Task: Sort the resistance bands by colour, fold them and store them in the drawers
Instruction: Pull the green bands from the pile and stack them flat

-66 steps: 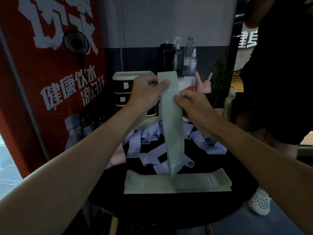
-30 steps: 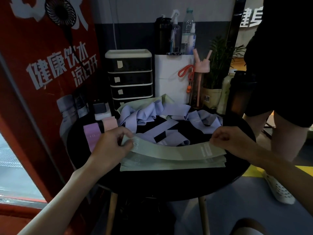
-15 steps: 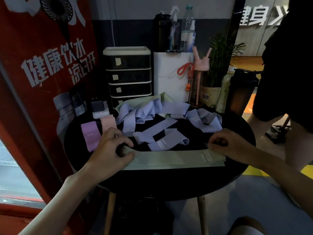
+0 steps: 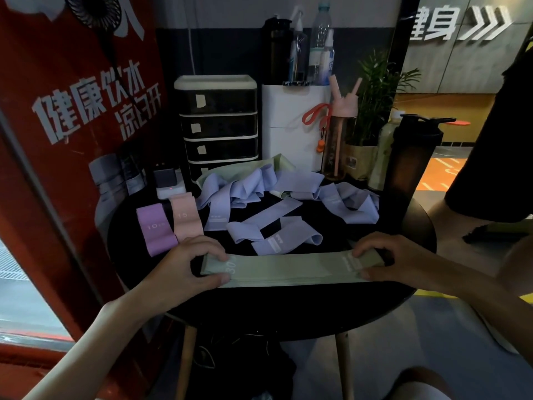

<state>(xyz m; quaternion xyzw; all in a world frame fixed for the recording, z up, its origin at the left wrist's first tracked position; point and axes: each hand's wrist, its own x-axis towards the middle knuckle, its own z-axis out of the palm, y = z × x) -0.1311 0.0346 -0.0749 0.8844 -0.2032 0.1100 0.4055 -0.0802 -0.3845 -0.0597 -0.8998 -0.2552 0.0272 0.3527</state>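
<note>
On the near half of the round black desk (image 4: 288, 307) lies a flat stack of pale green bands (image 4: 282, 269), stretched left to right, its top band printed "30" at the left end with a small white label at the right that is too blurred to read. Left hand (image 4: 184, 269) pinches the left end of the stack, thumb on the near edge and fingers curled over the far edge; right hand (image 4: 401, 261) grips the right end the same way, fingers bent down onto the fabric. Just behind, a loose tangle of lilac bands (image 4: 277, 203) sprawls across the middle of the desk, some looped, some lying flat, with white labels I cannot make out. To the left sit a purple band (image 4: 155, 226) marked "10" and, touching it, a pink band (image 4: 184, 217) marked "15", both flat. One more pale green band (image 4: 245, 170) peeks out behind the lilac heap. At the back stands a small black drawer unit (image 4: 219, 125) with a pale paper tag on each drawer front, all drawers shut. On the left, the red banner (image 4: 66, 111) carries big white Chinese characters, "健康饮水" over a second, partly hidden line. Top right, white wall lettering (image 4: 458, 24) shows "身" followed by three chevrons.
</note>
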